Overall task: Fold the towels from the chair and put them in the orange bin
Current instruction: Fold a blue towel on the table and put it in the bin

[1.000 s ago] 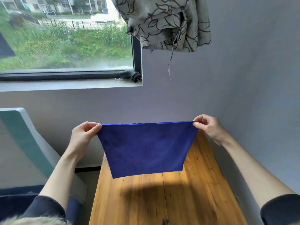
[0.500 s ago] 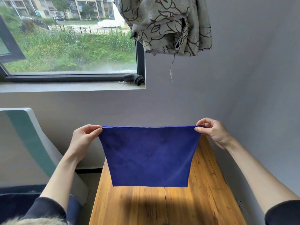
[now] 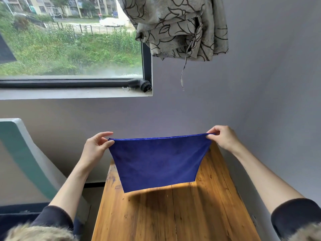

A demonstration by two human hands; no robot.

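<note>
A dark blue towel point(image 3: 159, 160) hangs stretched between my two hands above the far end of the wooden table point(image 3: 173, 214). My left hand point(image 3: 94, 147) pinches its upper left corner between thumb and fingers. My right hand point(image 3: 221, 137) pinches the upper right corner. The top edge runs taut and nearly level; the lower edge hangs free just above the tabletop and casts a shadow on it. The orange bin is out of sight.
A chair with a teal and white back point(image 3: 22, 159) stands at the left, dark blue cloth point(image 3: 15, 216) on its seat. The grey wall runs close along the table's right side. A patterned curtain point(image 3: 177, 26) hangs overhead, and a window sill point(image 3: 69, 93) holds a small black object point(image 3: 140, 84).
The towel's lower edge has swung away from me and risen. Both hands keep their corners at much the same height. The view has tilted a little.
</note>
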